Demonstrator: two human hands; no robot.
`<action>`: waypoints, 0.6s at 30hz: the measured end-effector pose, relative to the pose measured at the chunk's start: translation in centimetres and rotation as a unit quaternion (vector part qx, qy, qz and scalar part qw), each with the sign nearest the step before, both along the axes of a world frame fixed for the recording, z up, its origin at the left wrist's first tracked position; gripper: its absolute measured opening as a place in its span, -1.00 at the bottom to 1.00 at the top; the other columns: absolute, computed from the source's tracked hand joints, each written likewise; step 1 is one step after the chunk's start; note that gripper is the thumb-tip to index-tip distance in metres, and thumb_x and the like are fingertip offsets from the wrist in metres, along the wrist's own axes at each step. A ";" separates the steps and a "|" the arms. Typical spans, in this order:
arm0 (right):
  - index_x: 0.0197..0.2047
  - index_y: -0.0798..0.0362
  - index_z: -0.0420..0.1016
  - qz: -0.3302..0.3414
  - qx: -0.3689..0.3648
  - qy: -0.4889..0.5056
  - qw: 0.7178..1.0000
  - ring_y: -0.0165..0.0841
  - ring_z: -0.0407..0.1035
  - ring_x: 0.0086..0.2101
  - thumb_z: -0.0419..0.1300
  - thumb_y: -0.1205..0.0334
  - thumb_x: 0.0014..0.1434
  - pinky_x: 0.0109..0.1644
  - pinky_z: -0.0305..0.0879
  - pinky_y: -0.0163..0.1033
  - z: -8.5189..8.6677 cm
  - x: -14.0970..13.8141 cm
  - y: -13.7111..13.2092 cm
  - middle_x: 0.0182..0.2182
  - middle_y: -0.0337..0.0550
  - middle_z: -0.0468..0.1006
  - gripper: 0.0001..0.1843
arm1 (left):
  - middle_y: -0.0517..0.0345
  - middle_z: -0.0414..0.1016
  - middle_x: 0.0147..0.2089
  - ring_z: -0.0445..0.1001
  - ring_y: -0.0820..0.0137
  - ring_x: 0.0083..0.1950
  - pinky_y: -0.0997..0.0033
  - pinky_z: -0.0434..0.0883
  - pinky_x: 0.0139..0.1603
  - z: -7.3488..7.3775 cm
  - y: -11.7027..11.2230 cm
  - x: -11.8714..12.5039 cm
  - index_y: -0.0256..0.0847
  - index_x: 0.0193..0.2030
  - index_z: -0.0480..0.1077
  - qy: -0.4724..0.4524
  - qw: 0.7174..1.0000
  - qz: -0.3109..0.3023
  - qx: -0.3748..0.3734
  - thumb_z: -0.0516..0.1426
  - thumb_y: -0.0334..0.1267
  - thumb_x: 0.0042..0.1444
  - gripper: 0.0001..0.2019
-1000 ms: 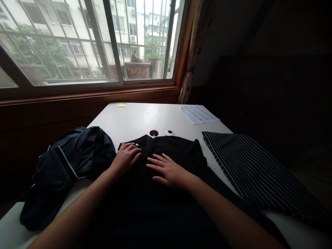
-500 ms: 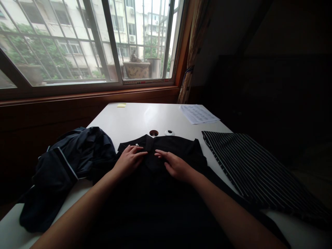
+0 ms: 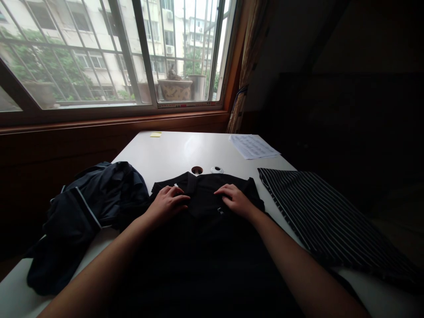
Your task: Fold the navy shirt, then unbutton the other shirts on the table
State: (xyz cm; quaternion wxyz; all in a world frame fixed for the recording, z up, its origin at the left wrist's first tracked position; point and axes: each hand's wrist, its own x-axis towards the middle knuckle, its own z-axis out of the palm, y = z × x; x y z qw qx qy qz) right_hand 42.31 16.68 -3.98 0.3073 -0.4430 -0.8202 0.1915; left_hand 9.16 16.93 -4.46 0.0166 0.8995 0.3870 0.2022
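A black garment (image 3: 205,247) lies spread on the white table (image 3: 175,152) in front of me, its collar end toward the window. My left hand (image 3: 167,204) rests flat on the garment's upper left, fingers stretched toward the collar. My right hand (image 3: 236,199) lies palm down on the upper right, fingers together on the cloth. Neither hand grips anything that I can see.
A crumpled dark blue garment (image 3: 82,212) with light piping lies at the left edge. A black cloth with white stripes (image 3: 324,216) lies at the right. Papers (image 3: 253,145), a yellow note (image 3: 155,134), a cable hole (image 3: 197,170) and a small round cap (image 3: 217,169) are farther back.
My right hand has slid from the middle of the garment up and to the right, onto the right shoulder area. My left hand has stayed near the collar, shifting slightly.
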 end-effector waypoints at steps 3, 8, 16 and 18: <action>-0.04 -0.06 0.61 0.037 0.016 -0.046 0.998 -0.18 0.35 0.04 0.20 0.41 0.16 0.23 0.27 0.05 0.9 -0.4 -0.9 -0.02 -0.09 0.53 -0.67 | 0.07 0.43 0.10 0.34 0.14 0.06 0.02 0.36 0.14 0.1 0.0 0.0 0.13 0.10 0.51 0.001 1.000 -0.002 0.000 0.17 -0.06 0.28 -0.72; 0.00 -0.13 0.60 0.093 -0.045 -0.093 0.990 -0.17 0.34 0.06 0.36 0.21 0.12 0.22 0.29 -0.02 3.6 -0.9 -2.9 0.00 -0.13 0.51 -0.66 | 0.07 0.44 0.10 0.35 0.14 0.07 0.01 0.37 0.15 0.2 -0.1 0.0 0.12 0.09 0.52 -0.009 1.000 -0.003 0.005 0.18 -0.09 0.27 -0.73; 0.03 -0.13 0.54 0.056 -0.083 -0.225 0.969 -0.17 0.46 -0.14 0.55 0.08 -0.19 -0.15 0.40 -0.19 5.6 -2.8 -6.7 -0.03 -0.15 0.49 -0.34 | 0.07 0.41 0.16 0.29 0.10 0.16 -0.05 0.36 0.22 0.2 -0.6 0.0 0.12 0.09 0.52 -0.023 0.999 0.003 0.025 0.20 -0.14 0.25 -0.73; -0.02 -0.10 0.54 0.043 -0.079 -0.254 0.963 -0.20 0.48 -0.22 0.54 0.08 -0.17 -0.27 0.35 -0.23 5.5 -3.3 -7.1 -0.09 -0.17 0.51 -0.40 | 0.07 0.38 0.20 0.26 0.09 0.20 -0.06 0.34 0.24 0.4 -0.9 0.2 0.11 0.09 0.51 -0.024 0.999 0.000 0.033 0.21 -0.18 0.25 -0.72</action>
